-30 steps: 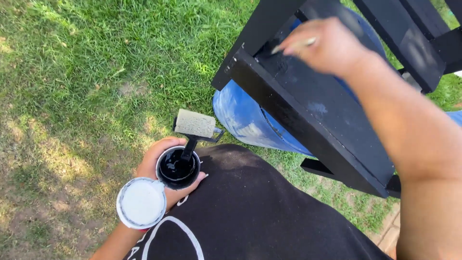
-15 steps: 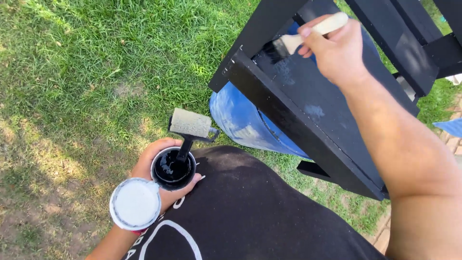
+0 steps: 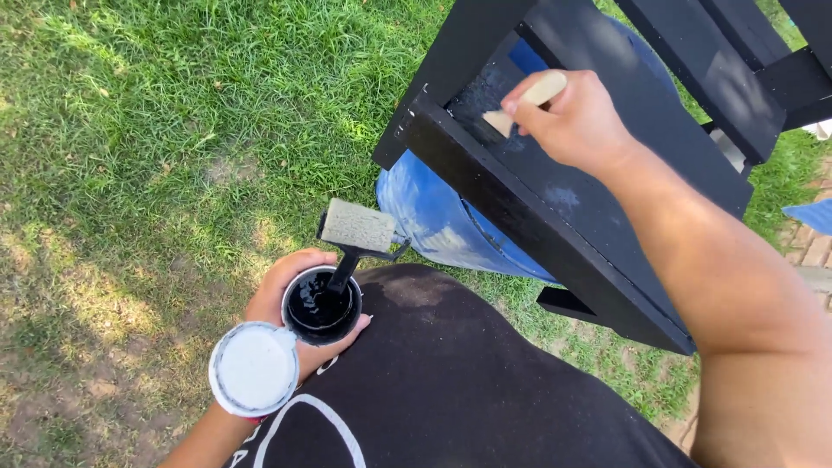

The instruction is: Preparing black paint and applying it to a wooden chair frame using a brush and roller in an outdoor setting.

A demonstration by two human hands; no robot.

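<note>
So, the right hand [image 3: 576,121] is gripping a small brush with a pale wooden handle [image 3: 530,97], fingers wrapped tight around it. The handle's long axis is running from upper right down to lower left, with the working end pointing down-left onto the black-painted wooden board [image 3: 520,208]. I can't really make out the bristles themselves; they're blending into the dark wet patch on the board right beside the thumb. The brush tip is touching, or as good as touching, the board near its upper-left corner, so the wood is lying just ahead of and below the grip, and the board itself is stretching away down and to the right under the forearm.

Meanwhile the left hand [image 3: 290,303] is sitting low, well apart from the board, closed around a small round can of black paint [image 3: 321,305] that's resting against the person's black shirt [image 3: 451,381]. A second tool, a foam applicator with a black handle [image 3: 357,230], is standing in the can with its pad sticking up and tilting a bit to the right. The can's white lid [image 3: 254,368] is sitting just below-left of the can, tucked against the same hand.

So the right hand is clearly the nearer one to the board, and the paint is lying down-left of the brush. Behind the board something blue [image 3: 433,217] is resting on the grass [image 3: 173,130].
</note>
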